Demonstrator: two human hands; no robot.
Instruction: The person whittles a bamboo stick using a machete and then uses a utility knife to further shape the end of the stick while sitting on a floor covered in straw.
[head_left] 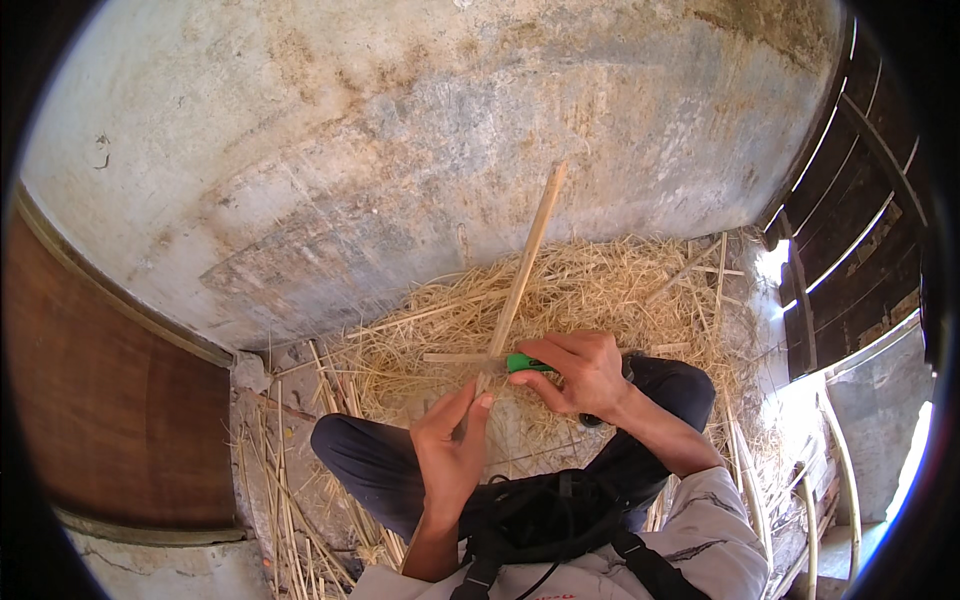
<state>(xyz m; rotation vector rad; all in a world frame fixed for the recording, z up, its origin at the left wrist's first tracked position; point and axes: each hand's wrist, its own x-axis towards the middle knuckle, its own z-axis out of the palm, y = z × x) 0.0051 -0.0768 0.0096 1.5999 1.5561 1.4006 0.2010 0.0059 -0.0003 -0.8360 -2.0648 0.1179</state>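
My left hand [452, 438] pinches the near end of a long, pale bamboo strip [528, 262], which slants up and away toward the wall. In my right hand [580, 372] is a knife with a green handle [520, 363]. Its narrow blade [452, 358] points left and crosses the strip just above my left fingertips. Whether the edge bites into the bamboo cannot be made out. Both hands are over my lap, between my bent knees in dark trousers.
A heap of curly shavings [610, 290] lies against the stained wall [400, 170]. Thin bamboo sticks [285, 500] are strewn by my left knee. A brown wooden panel [120, 400] stands at left, dark slatted boards [860, 220] at right. Longer canes [840, 460] lean at the lower right.
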